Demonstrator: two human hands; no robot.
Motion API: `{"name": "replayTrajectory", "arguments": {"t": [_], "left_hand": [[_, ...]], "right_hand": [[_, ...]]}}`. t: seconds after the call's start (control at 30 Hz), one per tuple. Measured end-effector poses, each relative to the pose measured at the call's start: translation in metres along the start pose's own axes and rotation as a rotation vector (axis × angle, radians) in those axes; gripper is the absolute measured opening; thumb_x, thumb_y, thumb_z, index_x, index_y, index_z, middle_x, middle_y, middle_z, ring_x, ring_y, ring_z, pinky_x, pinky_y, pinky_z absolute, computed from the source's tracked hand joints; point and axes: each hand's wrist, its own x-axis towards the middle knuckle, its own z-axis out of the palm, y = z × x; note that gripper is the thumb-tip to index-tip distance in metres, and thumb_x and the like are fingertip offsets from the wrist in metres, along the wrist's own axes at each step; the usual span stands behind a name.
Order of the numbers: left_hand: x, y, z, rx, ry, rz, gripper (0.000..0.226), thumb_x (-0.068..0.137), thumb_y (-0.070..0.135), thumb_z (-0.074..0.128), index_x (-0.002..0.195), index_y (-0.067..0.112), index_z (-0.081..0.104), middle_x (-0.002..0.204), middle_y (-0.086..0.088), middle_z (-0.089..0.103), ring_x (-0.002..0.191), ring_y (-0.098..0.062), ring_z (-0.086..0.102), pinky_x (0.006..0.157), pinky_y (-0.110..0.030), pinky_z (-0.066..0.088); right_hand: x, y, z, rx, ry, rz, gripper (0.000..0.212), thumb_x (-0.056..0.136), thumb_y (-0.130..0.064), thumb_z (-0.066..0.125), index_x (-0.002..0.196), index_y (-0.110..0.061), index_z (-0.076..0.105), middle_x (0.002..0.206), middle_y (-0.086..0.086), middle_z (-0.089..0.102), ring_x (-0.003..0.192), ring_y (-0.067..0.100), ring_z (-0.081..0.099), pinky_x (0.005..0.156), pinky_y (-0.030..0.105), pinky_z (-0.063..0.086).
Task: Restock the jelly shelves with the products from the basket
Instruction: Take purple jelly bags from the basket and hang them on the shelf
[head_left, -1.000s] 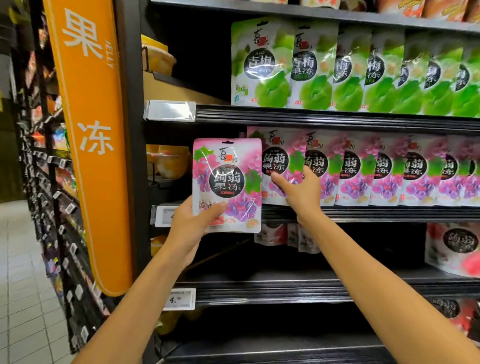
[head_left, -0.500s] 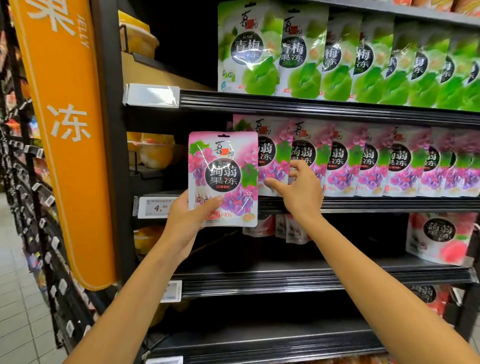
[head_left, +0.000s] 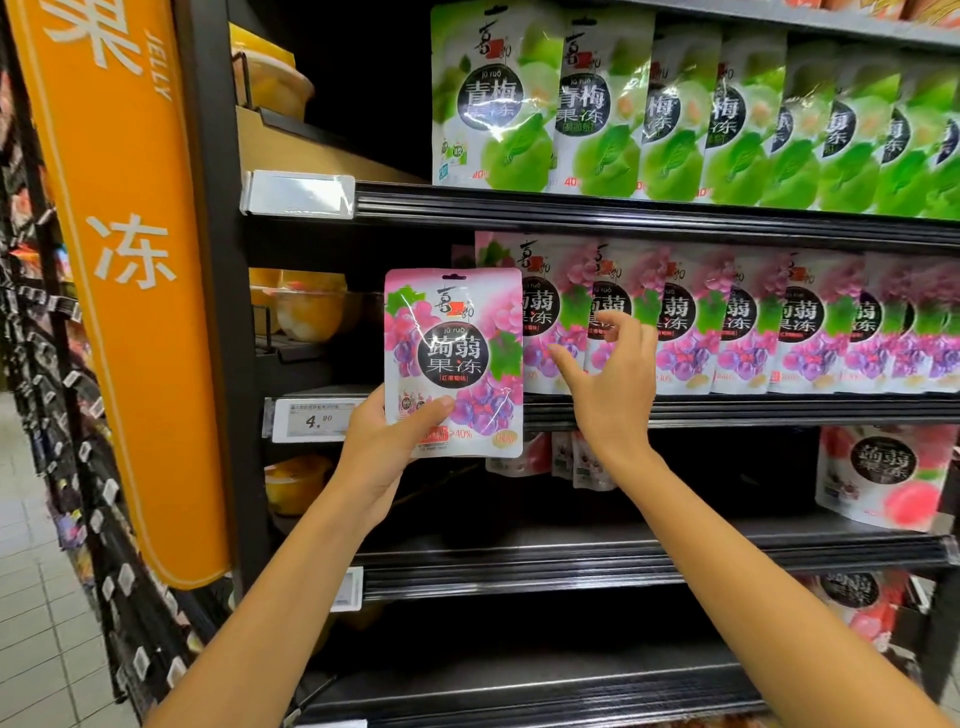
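Note:
My left hand (head_left: 384, 457) grips the bottom left corner of a pink grape jelly pouch (head_left: 454, 358), held upright in front of the left end of the middle shelf (head_left: 675, 410). A row of matching pink grape pouches (head_left: 737, 322) stands on that shelf to the right. My right hand (head_left: 615, 384) hovers in front of the leftmost shelf pouches, fingers spread and slightly bent, holding nothing. The basket is out of view.
Green plum jelly pouches (head_left: 675, 114) fill the shelf above. A peach pouch (head_left: 883, 473) stands on the lower shelf at right. An orange jelly sign (head_left: 130, 270) runs down the shelf's left post. A price tag (head_left: 317, 421) sits beside my left hand. Fruit cups (head_left: 306, 312) sit behind.
My right hand has come off the shelf pouches it was touching and drawn back, fingers spread. The held pouch stays about level with the row; the camera has moved closer.

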Motion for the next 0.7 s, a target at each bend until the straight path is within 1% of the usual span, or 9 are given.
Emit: {"name": "replayTrajectory", "arguments": {"t": [0.07, 0.17, 0.27, 0.33, 0.4, 0.5, 0.6, 0.63, 0.7], "left_hand": [[0.001, -0.001, 0.002, -0.008, 0.001, -0.004, 0.041, 0.081, 0.018, 0.075, 0.120, 0.019, 0.062, 0.109, -0.002, 0.074, 0.103, -0.020, 0.070, 0.090, -0.040, 0.056], [0.002, -0.002, 0.007, -0.020, -0.016, 0.009, 0.044, 0.078, 0.022, 0.077, 0.120, 0.020, 0.063, 0.110, -0.004, 0.074, 0.104, -0.021, 0.070, 0.090, -0.042, 0.055], [0.002, -0.001, 0.011, -0.021, -0.048, 0.031, 0.043, 0.077, 0.022, 0.077, 0.117, 0.020, 0.065, 0.109, -0.005, 0.074, 0.104, -0.023, 0.070, 0.087, -0.040, 0.057], [0.001, 0.000, 0.014, -0.018, -0.067, 0.045, 0.045, 0.076, 0.025, 0.078, 0.118, 0.019, 0.064, 0.110, -0.006, 0.074, 0.103, -0.024, 0.070, 0.085, -0.038, 0.059], [0.003, 0.002, 0.016, -0.036, -0.046, 0.061, 0.050, 0.077, 0.028, 0.077, 0.123, 0.016, 0.060, 0.113, -0.007, 0.072, 0.103, -0.023, 0.070, 0.084, -0.036, 0.059], [0.008, 0.008, 0.017, 0.016, 0.081, 0.130, 0.056, 0.085, 0.028, 0.072, 0.134, 0.019, 0.045, 0.129, -0.002, 0.063, 0.108, -0.012, 0.067, 0.082, -0.023, 0.056], [0.004, 0.008, 0.019, 0.286, 0.154, 0.347, 0.065, 0.090, 0.029, 0.067, 0.144, 0.026, 0.031, 0.146, 0.008, 0.039, 0.121, 0.007, 0.048, 0.088, -0.008, 0.046], [0.000, 0.007, 0.020, 0.397, 0.143, 0.447, 0.062, 0.091, 0.028, 0.066, 0.143, 0.028, 0.032, 0.147, 0.010, 0.035, 0.126, 0.010, 0.041, 0.093, -0.005, 0.040], [-0.003, 0.002, 0.026, 0.655, 0.109, 0.591, 0.056, 0.091, 0.029, 0.063, 0.141, 0.031, 0.037, 0.151, 0.010, 0.029, 0.137, 0.005, 0.028, 0.105, -0.006, 0.025]], "right_hand": [[-0.008, -0.012, -0.005, 0.148, -0.085, -0.040, 0.026, 0.091, -0.036, 0.066, 0.108, -0.017, 0.060, 0.101, -0.007, 0.057, 0.084, 0.002, 0.051, 0.075, 0.014, 0.039], [-0.019, -0.024, -0.007, 0.261, -0.434, 0.097, 0.023, 0.090, -0.043, 0.064, 0.102, -0.023, 0.060, 0.092, -0.014, 0.064, 0.080, -0.005, 0.060, 0.064, 0.004, 0.043], [-0.022, -0.024, -0.002, 0.399, -0.588, 0.249, 0.016, 0.087, -0.031, 0.073, 0.096, -0.023, 0.061, 0.082, -0.017, 0.071, 0.071, -0.007, 0.067, 0.063, 0.014, 0.053], [-0.019, -0.023, 0.001, 0.453, -0.580, 0.291, 0.019, 0.086, -0.018, 0.074, 0.081, -0.027, 0.058, 0.060, -0.029, 0.065, 0.059, -0.015, 0.062, 0.056, 0.009, 0.052], [-0.014, -0.021, 0.003, 0.485, -0.544, 0.325, 0.027, 0.085, -0.011, 0.074, 0.072, -0.027, 0.057, 0.053, -0.030, 0.062, 0.054, -0.012, 0.062, 0.051, 0.011, 0.052], [-0.006, -0.027, 0.005, 0.510, -0.465, 0.351, 0.009, 0.084, -0.015, 0.076, 0.089, -0.015, 0.068, 0.077, -0.005, 0.071, 0.068, 0.010, 0.067, 0.064, 0.029, 0.057], [0.002, -0.038, 0.010, 0.470, -0.403, 0.350, 0.038, 0.085, -0.019, 0.076, 0.117, -0.003, 0.063, 0.113, 0.015, 0.069, 0.098, 0.027, 0.068, 0.089, 0.042, 0.055], [0.006, -0.039, 0.012, 0.471, -0.376, 0.338, 0.034, 0.085, -0.017, 0.075, 0.113, 0.000, 0.064, 0.110, 0.020, 0.069, 0.095, 0.029, 0.070, 0.086, 0.043, 0.057], [0.014, -0.043, 0.018, 0.477, -0.341, 0.324, 0.017, 0.085, -0.012, 0.074, 0.099, -0.003, 0.068, 0.089, 0.015, 0.073, 0.073, 0.018, 0.071, 0.064, 0.032, 0.058]]}}
